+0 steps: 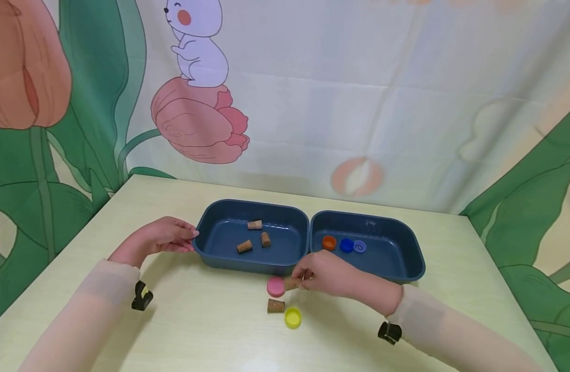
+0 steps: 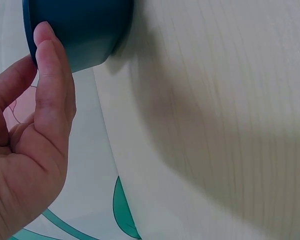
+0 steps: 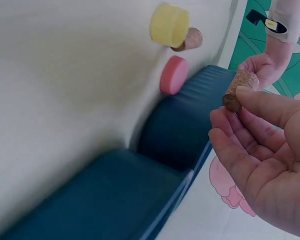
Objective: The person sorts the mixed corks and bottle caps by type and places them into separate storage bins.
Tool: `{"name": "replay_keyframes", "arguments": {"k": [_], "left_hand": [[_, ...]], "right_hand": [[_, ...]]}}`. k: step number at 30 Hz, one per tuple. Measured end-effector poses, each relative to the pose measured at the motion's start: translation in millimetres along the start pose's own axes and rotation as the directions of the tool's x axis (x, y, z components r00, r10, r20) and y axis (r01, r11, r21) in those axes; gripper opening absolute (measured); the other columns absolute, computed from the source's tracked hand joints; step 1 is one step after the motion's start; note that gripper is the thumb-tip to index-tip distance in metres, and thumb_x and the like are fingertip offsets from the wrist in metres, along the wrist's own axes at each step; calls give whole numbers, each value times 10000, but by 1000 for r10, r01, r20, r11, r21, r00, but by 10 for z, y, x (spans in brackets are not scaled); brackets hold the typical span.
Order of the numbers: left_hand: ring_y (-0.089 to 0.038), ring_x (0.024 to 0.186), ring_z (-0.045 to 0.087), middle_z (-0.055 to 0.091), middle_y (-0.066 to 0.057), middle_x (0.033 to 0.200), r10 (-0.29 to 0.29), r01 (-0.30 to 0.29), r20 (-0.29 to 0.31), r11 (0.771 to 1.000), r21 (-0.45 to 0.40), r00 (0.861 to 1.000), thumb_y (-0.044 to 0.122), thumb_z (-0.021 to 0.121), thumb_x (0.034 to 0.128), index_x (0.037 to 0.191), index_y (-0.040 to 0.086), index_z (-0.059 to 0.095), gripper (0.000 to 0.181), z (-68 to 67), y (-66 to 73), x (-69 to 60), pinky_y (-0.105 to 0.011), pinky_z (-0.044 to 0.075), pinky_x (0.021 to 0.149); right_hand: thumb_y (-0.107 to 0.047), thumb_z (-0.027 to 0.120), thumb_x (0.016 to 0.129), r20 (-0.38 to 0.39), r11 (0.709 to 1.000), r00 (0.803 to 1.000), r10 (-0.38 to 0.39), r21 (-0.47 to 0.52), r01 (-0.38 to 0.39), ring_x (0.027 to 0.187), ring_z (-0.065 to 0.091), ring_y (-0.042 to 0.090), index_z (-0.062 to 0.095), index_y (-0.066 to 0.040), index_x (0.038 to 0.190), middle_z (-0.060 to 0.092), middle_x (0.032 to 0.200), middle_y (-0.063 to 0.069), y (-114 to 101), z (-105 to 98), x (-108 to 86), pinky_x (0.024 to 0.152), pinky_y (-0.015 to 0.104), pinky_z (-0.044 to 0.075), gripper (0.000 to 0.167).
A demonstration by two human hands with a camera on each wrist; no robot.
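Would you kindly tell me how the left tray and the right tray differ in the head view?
The left tray contains three corks, while the right tray contains three round plastic-looking pieces: orange, blue and lilac. The left tray is pinched at its outer end by the person's left hand; neither hand grips the right tray. Both are dark blue with rounded corners, side by side on the table.

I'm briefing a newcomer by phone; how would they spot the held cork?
On the pale table, find two dark blue trays end to end. By where their near edges meet, the person's right hand pinches a small brown cork. It alone is held; the other four corks are loose.
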State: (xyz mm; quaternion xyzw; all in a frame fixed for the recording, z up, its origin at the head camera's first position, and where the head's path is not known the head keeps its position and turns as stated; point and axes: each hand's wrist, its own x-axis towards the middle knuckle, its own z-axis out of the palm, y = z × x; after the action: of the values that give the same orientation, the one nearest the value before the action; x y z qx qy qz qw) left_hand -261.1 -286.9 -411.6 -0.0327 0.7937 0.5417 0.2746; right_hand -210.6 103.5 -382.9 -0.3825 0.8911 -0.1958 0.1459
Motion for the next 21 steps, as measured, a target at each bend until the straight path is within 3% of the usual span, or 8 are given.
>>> {"name": "replay_keyframes", "arguments": {"k": [5, 14, 21], "left_hand": [[-49, 716, 704, 734, 33, 789, -2, 2, 1, 1000, -3, 1000, 150, 539, 1066, 1247, -99, 556, 308, 1, 19, -8, -199, 625, 741], [-71, 728, 724, 749, 5, 793, 11, -10, 37, 1000, -21, 999, 181, 599, 1039, 1151, -64, 618, 270, -51, -7, -9, -197, 624, 746], [-47, 707, 707, 737, 28, 786, -19, 19, -4, 1000, 13, 1000, 141, 533, 1067, 1290, -127, 528, 349, 2, 22, 2, -180, 615, 713]], "right_hand": [[-56, 742, 914, 5, 1000, 1000, 25, -2, -25, 786, 622, 63, 785, -67, 1028, 778, 971, 35, -32, -119, 2, 710, 122, 529, 122], [-63, 716, 933, 20, 999, 1000, -4, -35, 4, 842, 669, 56, 769, -50, 1092, 782, 1001, 36, -79, -385, 79, 773, 159, 563, 168], [-110, 710, 958, 57, 998, 997, 52, -24, -51, 899, 691, 104, 744, -51, 1157, 777, 1032, 48, -163, -623, 197, 808, 223, 587, 210]]}}
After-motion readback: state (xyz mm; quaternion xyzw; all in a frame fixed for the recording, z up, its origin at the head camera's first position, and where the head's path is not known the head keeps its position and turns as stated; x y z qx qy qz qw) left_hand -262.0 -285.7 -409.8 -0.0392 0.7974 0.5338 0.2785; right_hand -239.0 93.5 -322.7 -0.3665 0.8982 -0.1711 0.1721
